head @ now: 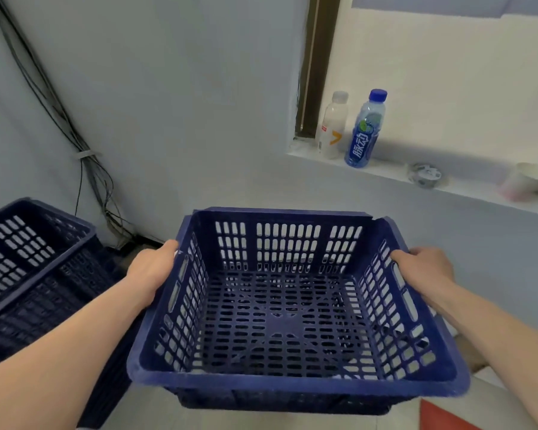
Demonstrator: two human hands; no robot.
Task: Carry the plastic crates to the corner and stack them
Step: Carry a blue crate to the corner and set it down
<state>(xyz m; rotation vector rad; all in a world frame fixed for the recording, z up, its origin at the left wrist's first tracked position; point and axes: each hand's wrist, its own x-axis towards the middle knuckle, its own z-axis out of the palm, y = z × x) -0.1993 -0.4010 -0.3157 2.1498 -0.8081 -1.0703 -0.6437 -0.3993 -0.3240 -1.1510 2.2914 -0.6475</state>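
Left hand [154, 268] and right hand [426, 268] are gripping a blue crate [292, 384] by its side rims, fingers [168, 247] curled.
Beyond the right fingers, a "脉动" bottle [365, 131] is standing on a ledge [385, 172].

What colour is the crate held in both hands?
Dark blue; the crate shows best in the head view.

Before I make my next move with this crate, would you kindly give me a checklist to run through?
1. left grip curled on crate rim: ok.
2. right grip curled on opposite rim: ok.
3. crate empty: ok.
4. crate above stack: not ok, the stack lies to its left.
5. top of stack free: cannot tell, partly out of frame.
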